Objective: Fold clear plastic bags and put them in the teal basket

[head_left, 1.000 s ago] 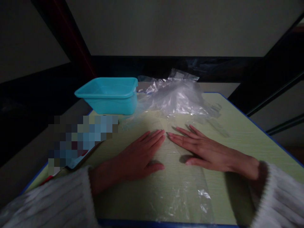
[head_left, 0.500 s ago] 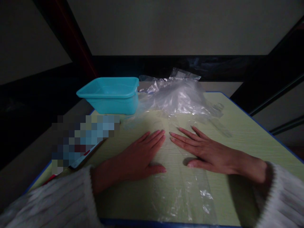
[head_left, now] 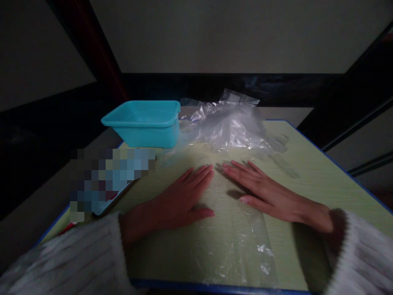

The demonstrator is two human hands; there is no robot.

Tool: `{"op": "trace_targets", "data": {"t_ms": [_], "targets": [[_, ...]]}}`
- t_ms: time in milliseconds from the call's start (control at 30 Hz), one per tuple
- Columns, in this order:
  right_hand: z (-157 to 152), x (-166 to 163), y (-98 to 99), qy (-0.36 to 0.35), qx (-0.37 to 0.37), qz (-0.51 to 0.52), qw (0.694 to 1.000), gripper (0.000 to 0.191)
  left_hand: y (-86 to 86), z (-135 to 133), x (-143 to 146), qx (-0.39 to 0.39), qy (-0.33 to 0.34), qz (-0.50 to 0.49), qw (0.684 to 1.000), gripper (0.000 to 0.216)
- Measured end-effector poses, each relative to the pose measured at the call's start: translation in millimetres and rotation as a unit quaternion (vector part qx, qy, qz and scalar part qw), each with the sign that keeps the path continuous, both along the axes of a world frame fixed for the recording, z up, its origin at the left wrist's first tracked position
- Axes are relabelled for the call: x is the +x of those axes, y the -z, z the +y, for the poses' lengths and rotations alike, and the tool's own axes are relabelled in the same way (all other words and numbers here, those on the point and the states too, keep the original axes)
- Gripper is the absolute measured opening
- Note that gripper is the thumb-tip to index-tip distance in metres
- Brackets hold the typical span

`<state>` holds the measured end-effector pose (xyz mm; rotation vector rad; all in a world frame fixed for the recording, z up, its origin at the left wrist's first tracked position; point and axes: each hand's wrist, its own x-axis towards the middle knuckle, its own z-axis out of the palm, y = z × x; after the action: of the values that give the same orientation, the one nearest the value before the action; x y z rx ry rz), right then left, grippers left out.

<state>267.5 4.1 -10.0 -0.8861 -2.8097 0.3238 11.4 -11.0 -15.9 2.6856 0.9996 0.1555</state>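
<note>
A turquoise basin (head_left: 147,133) stands at the far left of the table (head_left: 322,188), behind a pixelated item (head_left: 115,180).

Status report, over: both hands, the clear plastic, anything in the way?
Left hand open, palm down; right hand likewise. Clear plastic spread on table, wrinkled toward near edge. Possible obstacle: crumpled plastic heap beyond both hands.
</note>
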Motion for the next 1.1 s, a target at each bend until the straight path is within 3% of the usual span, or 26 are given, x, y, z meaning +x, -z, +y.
{"op": "trace_targets", "data": {"t_ms": [133, 267, 1100], "targets": [[2, -3, 2.4, 0.054, 0.023, 0.027, 0.998, 0.065, 2.2, 7, 0, 0.026, -0.077, -0.048, 0.996, 0.053], [3, -5, 2.9, 0.080, 0.027, 0.025, 0.996, 0.065, 3.1, 12, -1, 0.033, -0.121, -0.045, 0.991, 0.048], [4, -11, 1.8, 0.089, -0.016, 0.047, 0.995, 0.066, 4.8, 17, 0, -0.024, -0.159, -0.075, 0.984, 0.055]]}}
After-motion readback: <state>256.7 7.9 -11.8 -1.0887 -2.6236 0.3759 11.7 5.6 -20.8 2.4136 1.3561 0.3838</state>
